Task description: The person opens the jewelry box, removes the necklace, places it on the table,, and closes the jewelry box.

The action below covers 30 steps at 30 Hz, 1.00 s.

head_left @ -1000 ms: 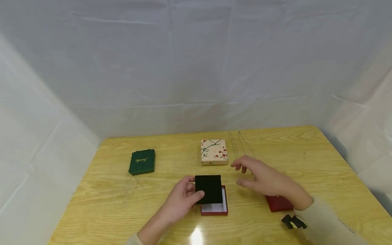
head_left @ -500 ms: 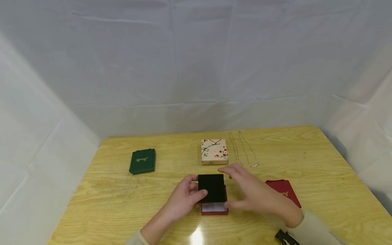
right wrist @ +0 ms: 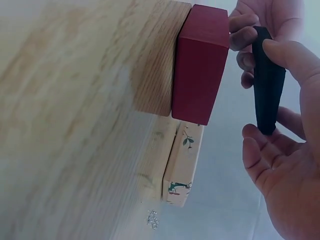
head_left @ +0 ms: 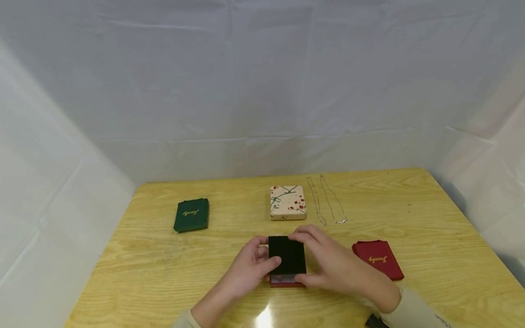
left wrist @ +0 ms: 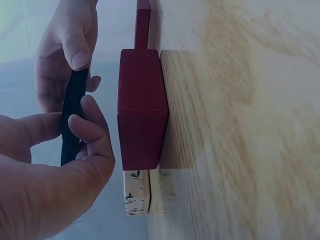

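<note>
A square black jewellery-box insert point(head_left: 287, 255) is held level in both hands over an open red box point(head_left: 288, 284), covering most of its white inside. My left hand point(head_left: 250, 264) grips the insert's left side, thumb on top and fingers beneath. My right hand point(head_left: 332, 262) pinches it across the right side, fingertips at the far edge and thumb at the near one. From the side, in the left wrist view, the insert point(left wrist: 74, 117) is apart from the red box point(left wrist: 142, 107), whose walls stand on the table.
Beyond the red box lies a floral-patterned box point(head_left: 288, 203), with silver necklace chains point(head_left: 339, 221) spread to its right. A green pouch point(head_left: 191, 215) rests on the left of the wooden table point(head_left: 143, 273). Beside my right forearm is a red pouch point(head_left: 379, 259) with gold lettering.
My right hand has come left from near the red pouch and taken hold of the black insert. The left hand has shifted the insert slightly right, over the red box.
</note>
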### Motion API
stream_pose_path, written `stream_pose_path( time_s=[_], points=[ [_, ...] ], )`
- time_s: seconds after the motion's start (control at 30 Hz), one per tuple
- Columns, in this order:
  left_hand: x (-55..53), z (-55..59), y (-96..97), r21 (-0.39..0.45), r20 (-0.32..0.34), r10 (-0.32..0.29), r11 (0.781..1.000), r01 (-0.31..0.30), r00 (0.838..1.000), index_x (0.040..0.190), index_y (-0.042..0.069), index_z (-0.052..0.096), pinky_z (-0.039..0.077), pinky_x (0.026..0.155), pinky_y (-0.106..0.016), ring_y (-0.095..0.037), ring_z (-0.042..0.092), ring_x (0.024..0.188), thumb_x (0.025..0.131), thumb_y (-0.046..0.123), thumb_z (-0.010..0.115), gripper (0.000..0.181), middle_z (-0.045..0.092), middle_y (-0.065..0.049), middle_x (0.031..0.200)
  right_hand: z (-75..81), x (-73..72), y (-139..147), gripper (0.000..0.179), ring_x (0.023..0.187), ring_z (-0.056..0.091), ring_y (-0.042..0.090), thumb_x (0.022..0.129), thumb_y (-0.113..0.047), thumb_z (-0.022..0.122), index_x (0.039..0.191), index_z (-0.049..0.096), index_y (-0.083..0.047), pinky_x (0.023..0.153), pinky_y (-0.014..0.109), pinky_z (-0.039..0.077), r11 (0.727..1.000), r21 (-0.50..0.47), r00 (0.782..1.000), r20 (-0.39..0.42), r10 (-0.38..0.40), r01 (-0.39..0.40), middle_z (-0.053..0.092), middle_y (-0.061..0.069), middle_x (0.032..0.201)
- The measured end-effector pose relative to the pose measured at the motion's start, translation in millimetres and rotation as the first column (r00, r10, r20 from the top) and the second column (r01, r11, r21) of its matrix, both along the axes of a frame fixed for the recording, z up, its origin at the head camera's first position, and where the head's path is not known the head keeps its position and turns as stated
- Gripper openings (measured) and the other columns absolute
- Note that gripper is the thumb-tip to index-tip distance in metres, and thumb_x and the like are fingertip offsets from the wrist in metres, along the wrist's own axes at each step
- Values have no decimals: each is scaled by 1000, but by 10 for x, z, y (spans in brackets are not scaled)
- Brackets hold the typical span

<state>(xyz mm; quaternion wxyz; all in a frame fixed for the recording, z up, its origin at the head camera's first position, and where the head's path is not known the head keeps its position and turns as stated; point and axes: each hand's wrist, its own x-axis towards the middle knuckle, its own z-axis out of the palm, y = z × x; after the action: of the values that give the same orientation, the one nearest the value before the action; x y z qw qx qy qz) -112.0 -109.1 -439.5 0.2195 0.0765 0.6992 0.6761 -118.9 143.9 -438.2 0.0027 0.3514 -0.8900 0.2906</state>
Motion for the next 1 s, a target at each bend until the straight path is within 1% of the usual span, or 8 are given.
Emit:
stream_pose_path(
  time_s=[0.1,0.17,0.33,0.47,0.67,0.77,0.83,1.0],
  points=[
    [1,-4,0,-11,-5,-1,1000,1,1000,143,-10,43,52,61,-28,-19,69,77,102,10,67,52,73,-13,102,5,12,2,76,130,53,13,87,-41,89,150,51,-20,105,40,54,1000,-2,1000,5,7,-7,44,-3,152],
    [3,-5,-5,-22,-8,-2,1000,1,1000,143,-10,42,53,63,-29,-20,70,79,102,10,67,52,73,-14,102,7,17,6,74,130,53,13,88,-40,89,149,53,-19,105,40,54,1000,-7,1000,9,11,-11,44,-4,152],
    [19,6,-34,-82,-42,18,996,-22,999,144,-9,45,58,72,-35,-23,71,89,101,13,70,55,70,-12,105,17,25,35,71,127,54,13,88,-39,88,147,55,-19,103,39,55,1000,-5,1000,13,16,-16,47,-1,151],
    [29,13,-64,-139,-85,32,989,-44,996,143,-6,49,57,78,-38,-23,69,93,100,16,73,54,67,-11,110,20,31,74,70,127,55,13,88,-39,89,146,55,-18,102,39,55,1000,1,1000,-2,20,-20,48,-2,149],
    [19,17,-110,-195,-129,40,979,-65,991,143,-2,52,57,77,-38,-22,67,96,101,18,73,51,66,-12,118,42,44,127,69,128,55,12,88,-41,89,146,56,-22,101,40,56,1000,17,1000,12,-7,7,46,-8,151],
    [21,14,-130,-229,-149,46,970,-80,988,142,-1,53,57,77,-37,-23,66,99,99,18,76,53,64,-12,123,49,47,154,69,129,55,14,87,-41,89,145,57,-21,102,41,56,1000,27,1000,16,-13,13,47,-6,150],
    [16,5,-143,-268,-167,39,960,-83,985,143,1,54,57,78,-37,-23,65,100,96,20,80,56,63,-12,127,49,47,173,68,128,55,14,88,-42,89,144,58,-21,102,42,56,999,40,1000,16,-18,17,48,-4,150],
    [-3,-13,-174,-360,-192,-9,931,-62,981,150,7,52,56,77,-36,-24,61,105,89,25,88,73,57,-10,138,44,43,213,67,125,55,13,87,-43,89,143,60,-20,101,42,56,998,58,1000,21,-17,16,50,-5,145]
  ],
)
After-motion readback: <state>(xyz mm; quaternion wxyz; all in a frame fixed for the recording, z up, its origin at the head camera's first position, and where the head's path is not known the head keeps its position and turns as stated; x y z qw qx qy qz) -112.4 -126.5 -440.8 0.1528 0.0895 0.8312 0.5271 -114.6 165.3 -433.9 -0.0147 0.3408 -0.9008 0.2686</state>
